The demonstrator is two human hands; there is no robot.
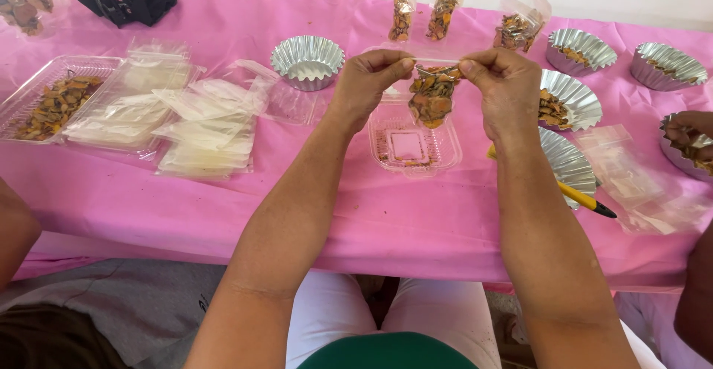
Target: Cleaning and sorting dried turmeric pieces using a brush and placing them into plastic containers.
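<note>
Head view: small clear bag (433, 96), stuffed with orange-brown dried slices, held up over an emptied clear plastic tray (413, 146) on the pink tablecloth (356, 213). Pinched at its top edge from both sides: left hand (369, 79) gripping the left corner, right hand (505, 90) the right, forearms raised and converging. Top seemingly pulled taut, though hard to tell. Foil cup (307, 61) just behind.
</note>
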